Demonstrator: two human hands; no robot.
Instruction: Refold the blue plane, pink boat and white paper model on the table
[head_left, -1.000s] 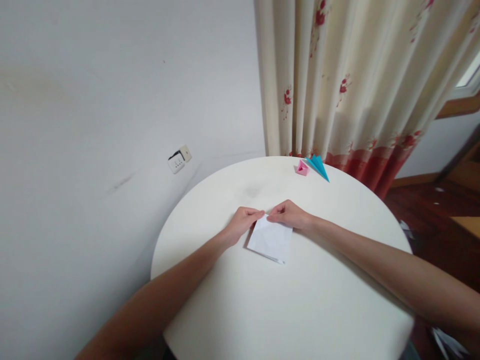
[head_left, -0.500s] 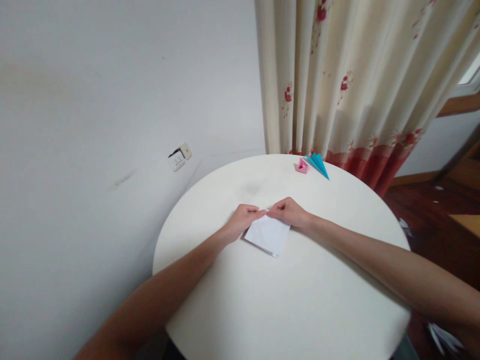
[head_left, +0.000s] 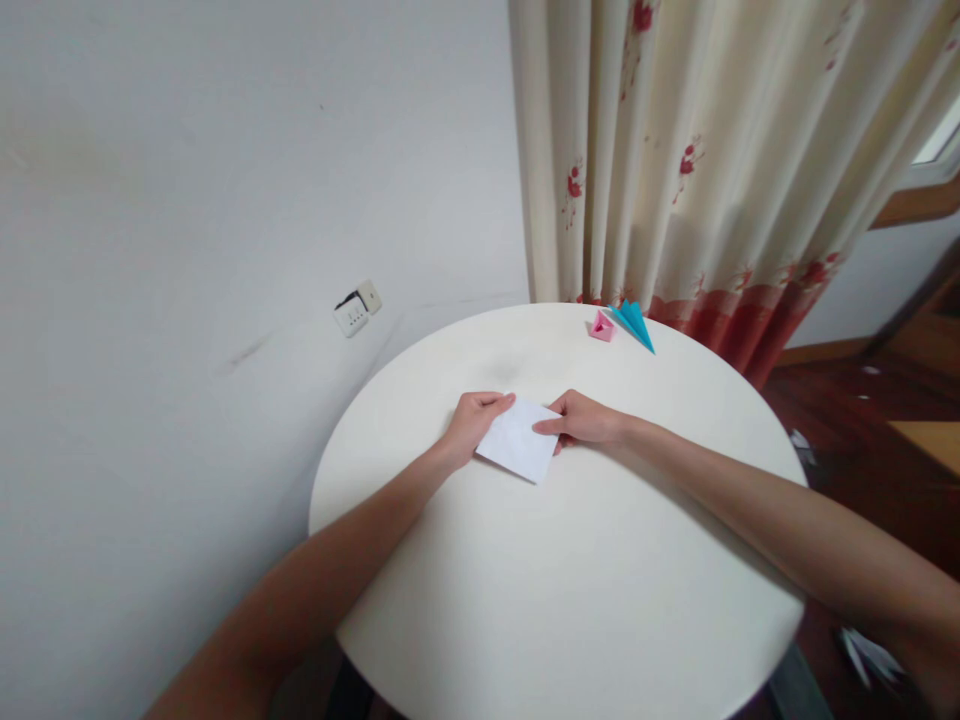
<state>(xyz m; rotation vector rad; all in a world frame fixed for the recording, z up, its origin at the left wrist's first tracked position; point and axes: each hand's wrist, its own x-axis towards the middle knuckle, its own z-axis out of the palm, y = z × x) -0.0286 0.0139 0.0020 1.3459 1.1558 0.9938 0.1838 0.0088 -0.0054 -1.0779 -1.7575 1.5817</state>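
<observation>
Since the paper over the table is probably light and easily creased, it suits gentle holding by its edges, where the left hand and right hand pinch it.

2 slender bare forearms, bare left hand, bare right hand

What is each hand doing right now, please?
Left hand: closed, holding the paper at its left side.
Right hand: closed, holding its right side.
</observation>
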